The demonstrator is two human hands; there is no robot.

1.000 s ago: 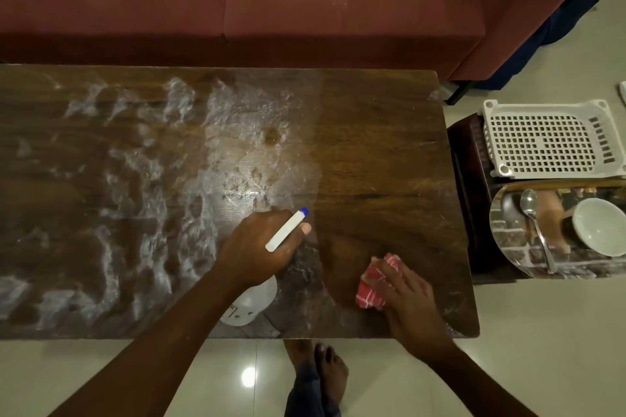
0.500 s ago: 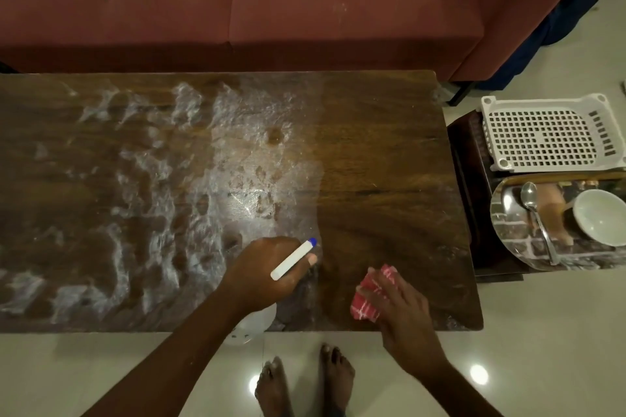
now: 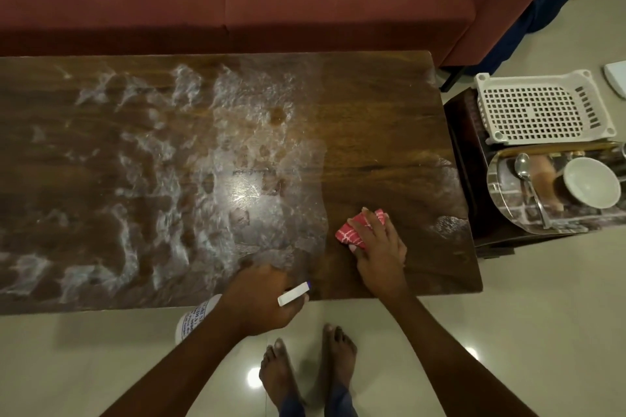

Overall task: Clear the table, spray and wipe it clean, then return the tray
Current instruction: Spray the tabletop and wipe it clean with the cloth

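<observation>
Head: spray bottle point(image 3: 194, 316) print illegible

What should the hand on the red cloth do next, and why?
Probably slide the right hand and its red checked cloth leftward into the white foamy streaks. They cover the middle and left of the dark wooden table, while the patch under the cloth already looks wiped.
</observation>
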